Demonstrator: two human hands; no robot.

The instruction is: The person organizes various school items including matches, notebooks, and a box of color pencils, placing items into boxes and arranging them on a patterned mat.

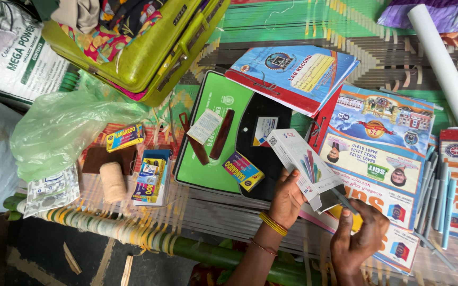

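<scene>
Head view: left hand (pixel 287 197) grips the white pen box (pixel 306 168) along its side, fingers curled round it, tilting the open flap end down toward the right hand (pixel 359 233). That hand pinches a grey pen (pixel 344 200) at the box mouth. The box, printed with coloured pens, hangs just right of the green clipboard (pixel 213 137).

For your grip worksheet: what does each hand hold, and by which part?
The left hand holds the white pen box by its side. The right hand grips a grey pen by its lower end, at the box's open end.
</scene>
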